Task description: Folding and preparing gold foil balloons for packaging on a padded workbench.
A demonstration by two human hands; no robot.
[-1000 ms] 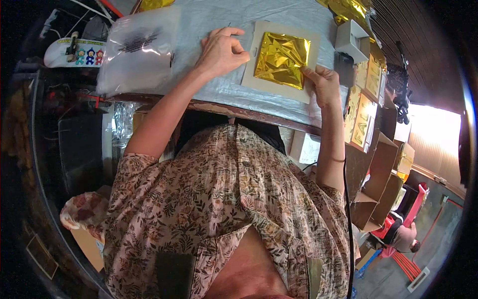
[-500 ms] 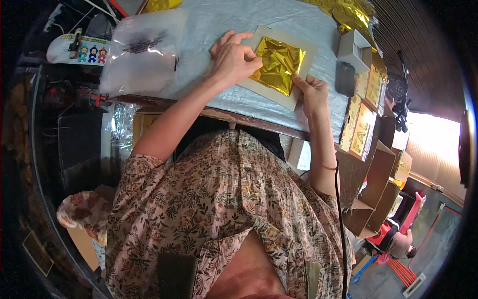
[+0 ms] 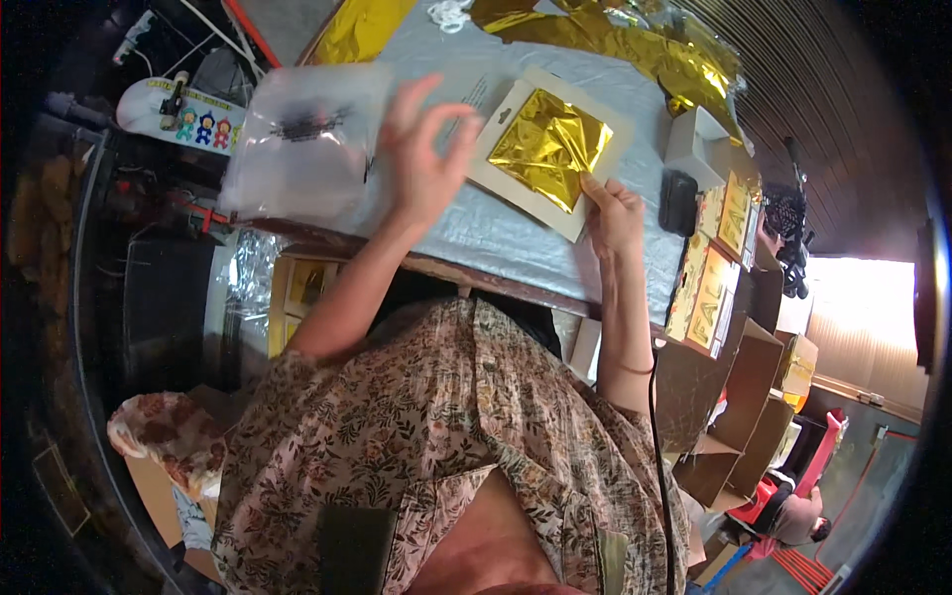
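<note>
Gold foil [image 3: 540,144], a folded, crinkled square, lies on the face of a beige card [image 3: 555,220], which is turned at a slant above the table [image 3: 466,260] in front of the wearer; a slotted hang hole shows near the card's upper left edge. Right hand [image 3: 617,216]: closed in a pinch at the card's right-hand side, thumb on top at the foil's edge, other fingers curled in. Left hand [image 3: 421,159]: blurred, just left of the card, thumb and forefinger bent toward each other, another finger raised; whether it grips any thin film cannot be told. Left of this hand, a pile of clear bags [image 3: 297,178] with dark print lies at the table's left side. Table covered in a pale, silvery sheet. Along its far edge: loose gold film [image 3: 585,45] and a small white bundle [image 3: 448,14]. Right of the card: a black object [image 3: 678,202], kind unclear, near an open white box [image 3: 688,149]. Gold-printed packs [image 3: 709,305] stand at the table's right edge, open cartons [image 3: 749,382] below. Left background, a skateboard [image 3: 159,111]; lower right, well apart, another person [image 3: 796,518].
</note>
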